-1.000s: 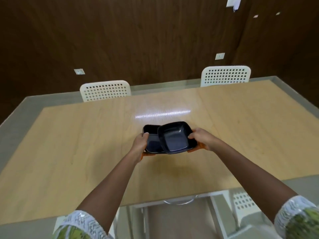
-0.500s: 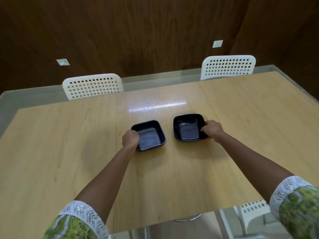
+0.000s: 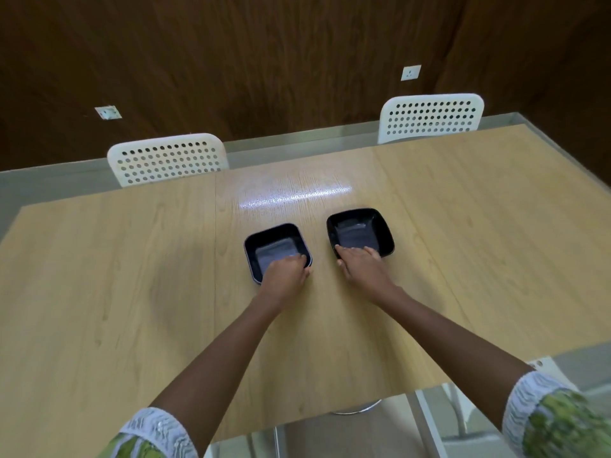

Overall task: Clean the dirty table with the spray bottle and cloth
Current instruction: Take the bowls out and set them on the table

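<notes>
A wooden table [image 3: 132, 292] fills most of the view, and two black square bowls stand on it near the middle, side by side with a small gap between them. The left bowl [image 3: 276, 247] is a little nearer than the right bowl [image 3: 360, 234]. Both bowls look empty inside.

The left hand [image 3: 286, 272] is on the near right corner of the left bowl. Its fingers are curled over the rim, so it seems to grip the edge. The right hand [image 3: 358, 262] is at the near edge of the right bowl. Its fingers are rather straight and the tips lie on the rim; I cannot tell if the thumb holds the bowl from below.

Both arms reach from the near side, with white and green sleeves at the bottom corners.

On the far side of the table stand two white chairs with round holes, a left chair [image 3: 168, 158] and a right chair [image 3: 429, 117]. Behind them is a dark wooden wall [image 3: 264, 61] with two sockets. A strip of light reflects on the table just beyond the bowls.

No spray bottle or cloth shows in this view.
</notes>
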